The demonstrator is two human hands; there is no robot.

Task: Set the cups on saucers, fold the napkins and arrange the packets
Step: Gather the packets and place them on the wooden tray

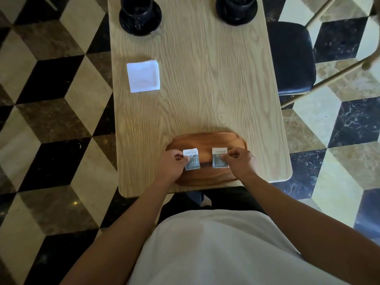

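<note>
Wooden table [205, 79], tray [205, 140]: left hand [172, 163] and right hand [239, 161] are each pinching one packet [192, 160], [219, 158], arranging step; squaring them likely next.

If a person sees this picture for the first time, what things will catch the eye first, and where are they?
First the two hands at the near table edge: the left hand pinches the left packet and the right hand pinches the right packet, both over the wooden tray. Next the white napkin stack at mid-left, then two black cups on saucers, far left and far right.
</note>
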